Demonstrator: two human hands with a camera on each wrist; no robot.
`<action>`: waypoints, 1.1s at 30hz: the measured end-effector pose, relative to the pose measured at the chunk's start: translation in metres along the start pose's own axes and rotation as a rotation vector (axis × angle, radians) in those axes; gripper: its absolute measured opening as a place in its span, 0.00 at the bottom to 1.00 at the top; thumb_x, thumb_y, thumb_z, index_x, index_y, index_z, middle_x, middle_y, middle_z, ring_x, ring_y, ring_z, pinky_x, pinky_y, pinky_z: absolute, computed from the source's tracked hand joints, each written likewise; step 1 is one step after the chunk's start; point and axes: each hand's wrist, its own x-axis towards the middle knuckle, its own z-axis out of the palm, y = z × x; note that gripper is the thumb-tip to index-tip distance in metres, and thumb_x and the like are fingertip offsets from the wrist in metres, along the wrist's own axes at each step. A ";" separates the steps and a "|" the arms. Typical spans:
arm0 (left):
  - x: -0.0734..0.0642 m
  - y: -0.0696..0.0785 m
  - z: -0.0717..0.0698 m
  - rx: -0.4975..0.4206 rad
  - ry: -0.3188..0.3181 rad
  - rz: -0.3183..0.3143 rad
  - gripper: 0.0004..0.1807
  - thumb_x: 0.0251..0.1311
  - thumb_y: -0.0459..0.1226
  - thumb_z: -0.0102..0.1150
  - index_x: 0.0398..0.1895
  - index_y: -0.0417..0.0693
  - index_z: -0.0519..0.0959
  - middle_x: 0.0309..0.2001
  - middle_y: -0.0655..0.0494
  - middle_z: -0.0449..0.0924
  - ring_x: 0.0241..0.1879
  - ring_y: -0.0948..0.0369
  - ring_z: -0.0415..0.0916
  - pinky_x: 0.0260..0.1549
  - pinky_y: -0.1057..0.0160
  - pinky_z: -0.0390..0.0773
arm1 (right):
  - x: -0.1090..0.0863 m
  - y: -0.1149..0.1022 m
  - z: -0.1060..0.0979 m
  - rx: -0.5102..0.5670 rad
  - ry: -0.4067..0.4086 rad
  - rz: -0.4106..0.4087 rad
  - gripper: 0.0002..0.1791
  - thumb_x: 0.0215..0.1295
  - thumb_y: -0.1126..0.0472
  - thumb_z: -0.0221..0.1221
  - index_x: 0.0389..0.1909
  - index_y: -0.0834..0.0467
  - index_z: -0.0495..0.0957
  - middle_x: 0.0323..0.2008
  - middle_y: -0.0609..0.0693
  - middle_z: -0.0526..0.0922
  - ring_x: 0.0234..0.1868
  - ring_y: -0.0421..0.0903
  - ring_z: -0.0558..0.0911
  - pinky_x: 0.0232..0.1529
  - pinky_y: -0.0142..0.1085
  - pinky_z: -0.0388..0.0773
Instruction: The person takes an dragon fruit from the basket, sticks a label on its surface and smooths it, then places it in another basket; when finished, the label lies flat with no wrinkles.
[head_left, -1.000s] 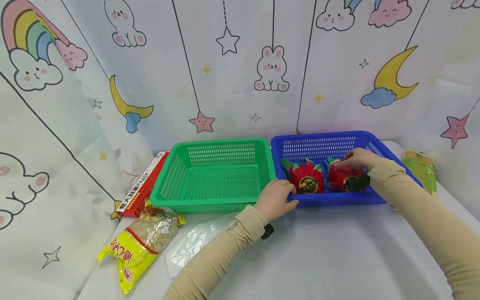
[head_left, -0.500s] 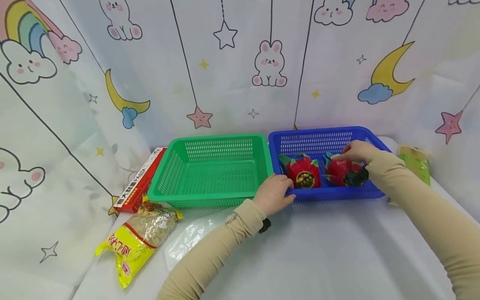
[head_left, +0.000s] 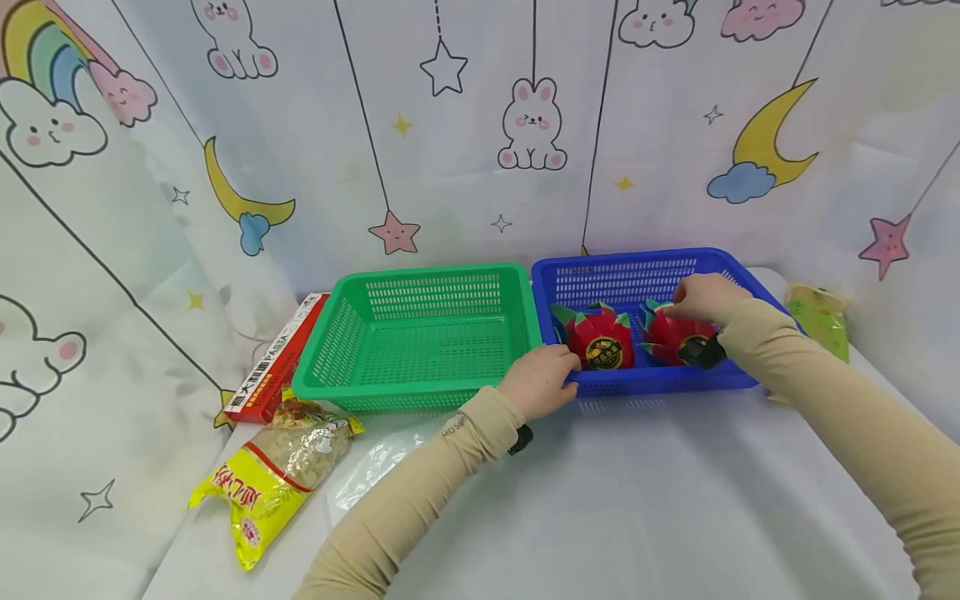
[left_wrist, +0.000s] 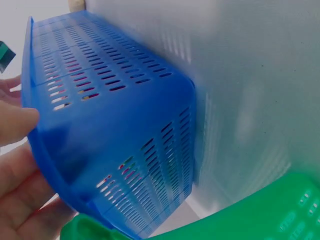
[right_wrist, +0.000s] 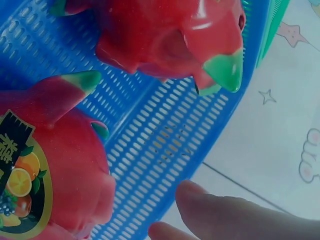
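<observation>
In the head view, two red dragon fruits with green leaf tips lie in a blue plastic basket (head_left: 660, 382). The left dragon fruit (head_left: 600, 337) shows a round black label; the right dragon fruit (head_left: 671, 333) is partly covered by my right hand. My left hand (head_left: 542, 382) grips the blue basket at its front left corner; in the left wrist view its thumb (left_wrist: 17, 122) hooks over the rim. My right hand (head_left: 705, 296) hovers over the right fruit. In the right wrist view its thumb (right_wrist: 225, 210) and a fingertip show apart from both fruits, with nothing between them.
A green basket (head_left: 420, 392) stands against the blue basket's left side. Left of it lie a red pasta box (head_left: 281, 358) and a yellow bag of pasta (head_left: 277, 479). A clear plastic bag (head_left: 386, 458) lies under my left forearm. A green package (head_left: 817, 321) sits behind my right arm.
My right hand's fingers have drawn slightly up off the right dragon fruit, so more of its leaves show. The left hand keeps its grip on the basket. The head view has shifted slightly.
</observation>
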 end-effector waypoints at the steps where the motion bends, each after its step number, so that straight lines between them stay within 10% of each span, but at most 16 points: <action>1: -0.001 0.000 -0.001 0.003 -0.007 -0.005 0.12 0.61 0.41 0.55 0.46 0.50 0.79 0.44 0.58 0.80 0.47 0.62 0.76 0.51 0.66 0.74 | -0.001 -0.001 0.000 -0.010 0.003 -0.001 0.25 0.60 0.55 0.58 0.47 0.74 0.72 0.42 0.70 0.77 0.43 0.64 0.75 0.42 0.54 0.75; 15: -0.021 -0.009 -0.020 -0.004 0.157 -0.101 0.11 0.61 0.42 0.54 0.45 0.52 0.80 0.41 0.60 0.82 0.36 0.63 0.79 0.28 0.68 0.77 | -0.015 -0.021 0.005 -0.115 0.093 -0.059 0.19 0.61 0.58 0.52 0.47 0.67 0.76 0.47 0.68 0.77 0.42 0.62 0.78 0.36 0.56 0.75; 33: -0.070 -0.022 -0.027 0.041 0.423 -0.083 0.06 0.57 0.39 0.58 0.36 0.49 0.81 0.33 0.58 0.82 0.30 0.62 0.79 0.23 0.66 0.76 | -0.059 -0.070 0.037 -0.056 0.347 -0.249 0.11 0.60 0.64 0.56 0.41 0.62 0.79 0.32 0.57 0.82 0.22 0.45 0.74 0.14 0.32 0.71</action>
